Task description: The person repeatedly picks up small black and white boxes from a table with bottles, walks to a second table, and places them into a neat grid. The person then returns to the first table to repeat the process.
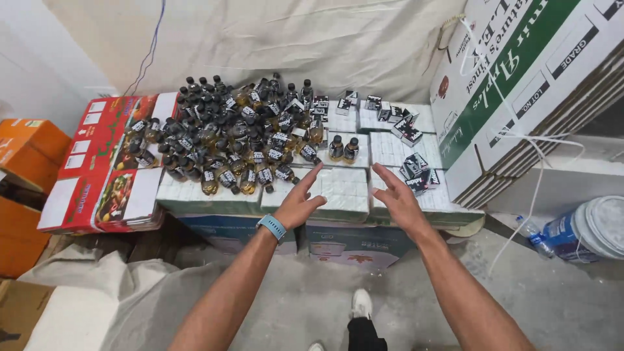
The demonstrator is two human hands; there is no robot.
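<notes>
Both my arms reach forward over a low stack of white packs (344, 188) that serves as a work surface. My left hand (300, 200), with a blue watch on the wrist, is open, fingers spread, holding nothing. My right hand (398, 197) is open too, fingers apart, empty. Just beyond my left fingertips lies a heap of several small amber bottles with black caps (224, 140). Two such bottles (343, 149) stand upright apart from the heap. Small black-and-white boxes (419, 173) lie just past my right hand, with more of these boxes (396, 117) farther back.
Flattened red cartons (104, 162) lie at the left, orange boxes (26, 156) beyond them. A tied bundle of flat white-and-green cardboard (526, 84) leans at the right. A pale bucket (601, 227) and a plastic bottle (534, 235) sit on the floor right. Blue cartons (351, 244) support the packs.
</notes>
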